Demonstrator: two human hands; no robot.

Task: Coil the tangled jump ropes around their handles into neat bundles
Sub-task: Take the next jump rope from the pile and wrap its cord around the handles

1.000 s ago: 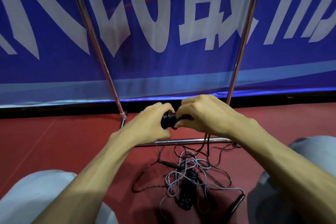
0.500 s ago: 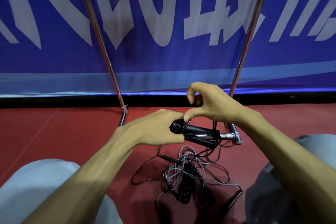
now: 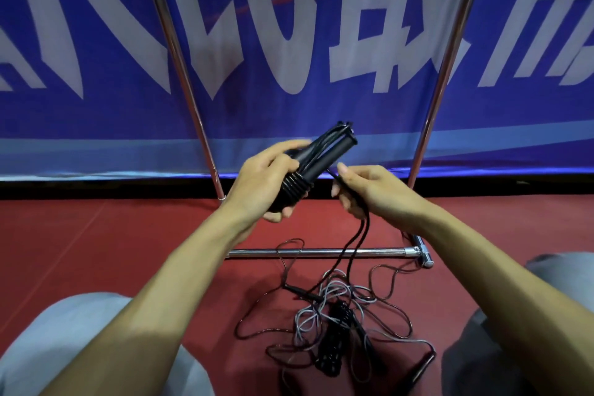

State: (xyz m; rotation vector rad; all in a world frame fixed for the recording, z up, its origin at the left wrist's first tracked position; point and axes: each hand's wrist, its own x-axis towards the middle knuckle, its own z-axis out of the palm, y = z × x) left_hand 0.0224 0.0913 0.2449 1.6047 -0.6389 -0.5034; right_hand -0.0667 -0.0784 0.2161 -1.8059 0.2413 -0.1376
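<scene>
My left hand (image 3: pixel 262 183) grips a pair of black jump rope handles (image 3: pixel 324 157) held together, tilted up to the right, with several turns of black rope wound round their lower part. My right hand (image 3: pixel 363 191) pinches the loose black rope (image 3: pixel 358 235) just right of the handles; the rope hangs down from it to the floor. On the red floor between my knees lies a tangled pile of ropes (image 3: pixel 334 325), black and grey strands mixed, with a black handle (image 3: pixel 421 366) at its lower right.
A chrome frame stands ahead, its horizontal floor bar (image 3: pixel 321 252) above the pile and two slanted poles (image 3: pixel 180 58) rising in front of a blue banner (image 3: pixel 289 42). My grey-clad knees (image 3: pixel 80 347) flank the pile.
The handles have been lifted and tilted upward, now showing wound turns of rope. My right hand has dropped from above the handles to their right side, pinching the loose rope.
</scene>
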